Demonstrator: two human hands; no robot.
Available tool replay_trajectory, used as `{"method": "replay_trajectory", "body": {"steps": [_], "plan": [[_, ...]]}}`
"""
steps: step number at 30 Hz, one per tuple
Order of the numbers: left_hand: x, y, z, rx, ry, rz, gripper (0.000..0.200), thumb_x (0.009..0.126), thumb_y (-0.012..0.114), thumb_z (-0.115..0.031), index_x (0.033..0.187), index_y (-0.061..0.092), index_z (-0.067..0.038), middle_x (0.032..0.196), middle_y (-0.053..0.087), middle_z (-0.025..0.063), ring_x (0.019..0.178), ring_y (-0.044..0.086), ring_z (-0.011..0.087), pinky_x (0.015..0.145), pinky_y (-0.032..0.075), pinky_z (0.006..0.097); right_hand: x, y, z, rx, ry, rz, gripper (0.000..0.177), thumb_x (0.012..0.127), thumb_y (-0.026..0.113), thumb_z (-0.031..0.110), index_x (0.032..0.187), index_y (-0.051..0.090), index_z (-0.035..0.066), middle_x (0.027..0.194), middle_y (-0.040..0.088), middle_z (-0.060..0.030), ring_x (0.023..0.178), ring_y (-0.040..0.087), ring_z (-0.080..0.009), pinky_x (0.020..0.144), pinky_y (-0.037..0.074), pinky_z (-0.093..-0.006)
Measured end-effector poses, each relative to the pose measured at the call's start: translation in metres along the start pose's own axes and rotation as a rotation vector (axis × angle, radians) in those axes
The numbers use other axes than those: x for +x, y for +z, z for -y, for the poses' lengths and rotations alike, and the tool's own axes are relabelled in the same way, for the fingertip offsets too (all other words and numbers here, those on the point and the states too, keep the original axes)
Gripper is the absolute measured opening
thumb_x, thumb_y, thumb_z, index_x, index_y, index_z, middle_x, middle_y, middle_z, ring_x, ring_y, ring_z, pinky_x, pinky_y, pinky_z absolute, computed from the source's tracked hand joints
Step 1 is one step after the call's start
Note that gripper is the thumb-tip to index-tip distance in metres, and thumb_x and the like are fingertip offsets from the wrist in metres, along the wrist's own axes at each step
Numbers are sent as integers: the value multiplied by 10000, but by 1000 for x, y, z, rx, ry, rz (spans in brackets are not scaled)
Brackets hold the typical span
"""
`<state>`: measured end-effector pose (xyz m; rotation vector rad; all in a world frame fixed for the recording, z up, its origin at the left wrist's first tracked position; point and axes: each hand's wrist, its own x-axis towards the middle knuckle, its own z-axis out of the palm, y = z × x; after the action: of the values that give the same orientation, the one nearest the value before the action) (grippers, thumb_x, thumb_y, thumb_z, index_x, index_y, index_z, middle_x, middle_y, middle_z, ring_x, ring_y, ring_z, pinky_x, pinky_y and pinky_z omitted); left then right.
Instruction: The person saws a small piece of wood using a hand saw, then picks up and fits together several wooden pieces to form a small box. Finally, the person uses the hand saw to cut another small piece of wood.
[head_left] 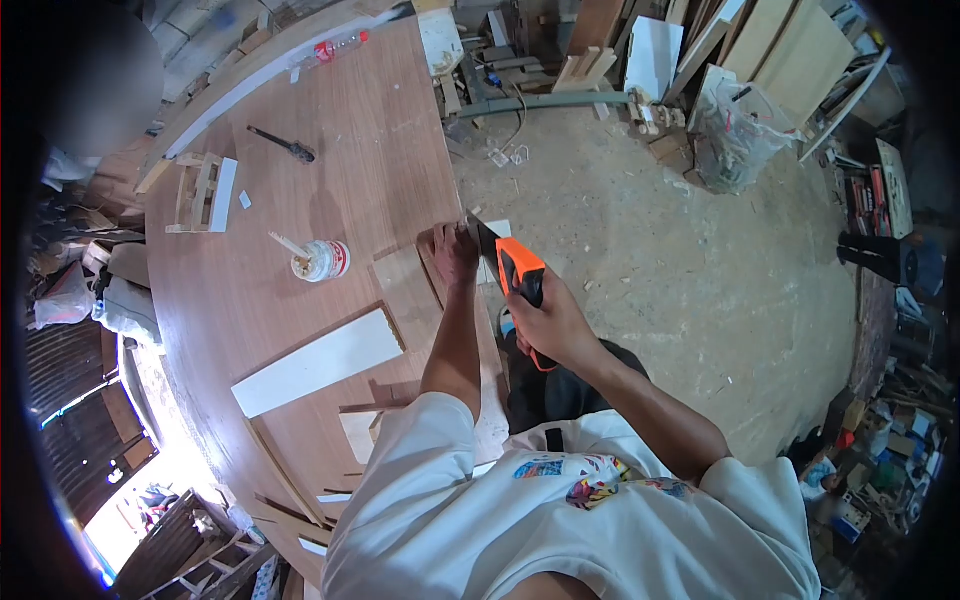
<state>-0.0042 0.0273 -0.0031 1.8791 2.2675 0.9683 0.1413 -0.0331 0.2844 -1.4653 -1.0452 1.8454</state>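
Note:
My right hand (545, 318) is wrapped around the orange and black handle of a hand saw (520, 262). The saw's dark blade runs forward and left from the handle, right at the table's edge. Beside the blade, my left hand (455, 252) is closed, knuckles up, over a white board (497, 234) that juts past the table edge. Much of that board is hidden under the hand and saw. A flat brown wood piece (405, 283) lies just left of my left hand.
On the wooden table (350, 200) are a white tub (322, 261) with a stick in it, a long white board (320, 362), a dark brush-like tool (282, 144), a small wooden frame (200, 195) and a plastic bottle (342, 46). A plastic bag (740, 140) and leaning boards stand across the floor.

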Motion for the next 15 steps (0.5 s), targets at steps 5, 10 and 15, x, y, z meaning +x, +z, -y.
{"method": "replay_trajectory", "body": {"steps": [5, 10, 15], "plan": [[-1, -1, -1, -87, -119, 21, 168, 894, 531, -204, 903, 611, -56, 987, 581, 110, 946, 565, 309, 810, 399, 453, 16, 11, 1, -54, 3, -37, 149, 844, 496, 68, 955, 438, -12, 616, 495, -60, 433, 528, -147, 383, 415, -312], [-1, 1, -3, -78, -227, 21, 181, 897, 525, -199, 931, 605, -41, 1014, 573, 131, 960, 555, 326, 826, 399, 454, 87, 9, -43, -192, 4, -12, 180, 844, 469, 41, 1015, 468, -13, 581, 480, -35, 406, 499, -131, 361, 400, -300], [-2, -3, -4, -125, -170, -8, 147, 888, 546, -168, 901, 603, -33, 966, 578, 139, 934, 559, 330, 822, 399, 441, 65, 19, -24, -165, 58, -23, 100, 829, 468, 41, 920, 460, 2, 575, 471, -35, 411, 495, -134, 368, 404, -305]]}}
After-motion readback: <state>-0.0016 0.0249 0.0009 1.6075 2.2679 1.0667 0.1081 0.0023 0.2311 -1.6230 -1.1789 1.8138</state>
